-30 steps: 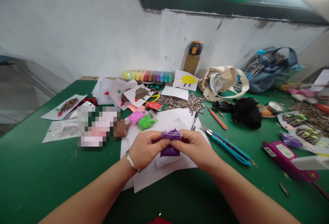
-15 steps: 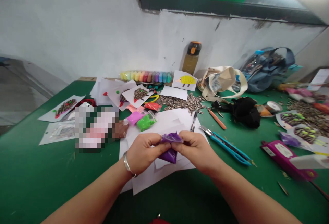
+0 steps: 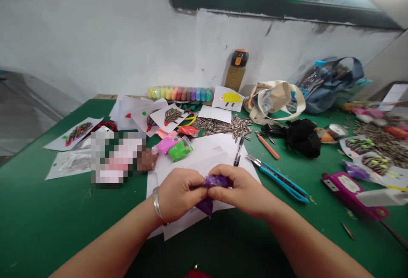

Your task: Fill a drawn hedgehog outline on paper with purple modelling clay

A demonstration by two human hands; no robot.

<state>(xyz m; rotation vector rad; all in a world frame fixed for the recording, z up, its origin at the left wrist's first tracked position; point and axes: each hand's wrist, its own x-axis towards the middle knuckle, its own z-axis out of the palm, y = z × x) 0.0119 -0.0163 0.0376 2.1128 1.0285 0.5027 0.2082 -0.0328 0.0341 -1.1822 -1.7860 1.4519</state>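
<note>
A small clear bag of purple modelling clay [image 3: 204, 206] is pinched between both hands over white paper sheets [image 3: 178, 227]. My left hand [image 3: 180, 194], with a silver bracelet at the wrist, grips the bag's left side between thumb and fingers. My right hand [image 3: 240, 191] closes on its upper right side, thumb in front. Part of the bag is hidden behind the fingers. Just beyond lie bags of green clay [image 3: 180, 151], pink clay [image 3: 165, 145] and brown clay [image 3: 147, 160]. A black pen [image 3: 239, 151] rests on the paper near my right hand.
Right of the paper lie a blue utility knife [image 3: 280, 180], an orange clay tool [image 3: 267, 145] and a magenta glue gun [image 3: 352, 195]. Striped sunflower seeds [image 3: 226, 127] and hedgehog pictures [image 3: 170, 116] lie farther back. A bottle [image 3: 236, 70] stands by the wall.
The purple clay bag and both hands have shifted slightly lower. My right fingers now curl farther over the bag's top, covering more of it.
</note>
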